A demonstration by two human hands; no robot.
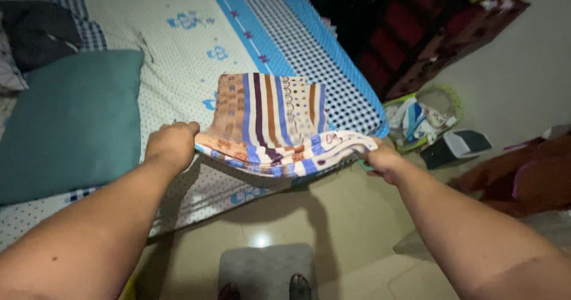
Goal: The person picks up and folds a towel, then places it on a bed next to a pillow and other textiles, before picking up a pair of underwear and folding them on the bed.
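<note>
A striped cloth [270, 118] in orange, purple, blue and cream is stretched between both hands, its far part lying on the bed [178, 56]. My left hand [172, 145] grips the cloth's near left corner over the bed's edge. My right hand [380, 159] grips the near right corner, out past the bed's corner above the floor. The near edge of the cloth is folded in several layers and sags a little between the hands.
A teal pillow [68, 124] lies on the bed at left, dark clothes [35, 32] behind it. A green-rimmed basket [422, 118] and a dark box [455, 147] stand on the floor at right, a dark shelf [428, 32] beyond. A grey mat [264, 270] lies underfoot.
</note>
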